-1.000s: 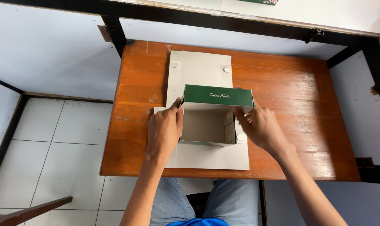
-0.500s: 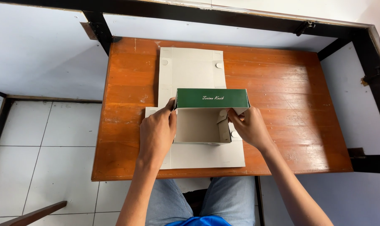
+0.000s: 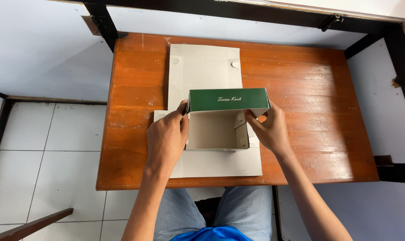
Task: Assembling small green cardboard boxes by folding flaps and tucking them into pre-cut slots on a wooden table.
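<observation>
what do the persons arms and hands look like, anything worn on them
Both forearms are bare up to the frame edge, with no sleeves in view. The left hand and right hand wear no gloves, and no rings, watch or bracelet show. The fingers look slim, with short nails where visible. No marks can be made out.

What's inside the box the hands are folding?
The box shows only its bare grey-brown cardboard floor and a folded flap at the right. The left hand covers its left wall; the right hand holds the right side.
</observation>
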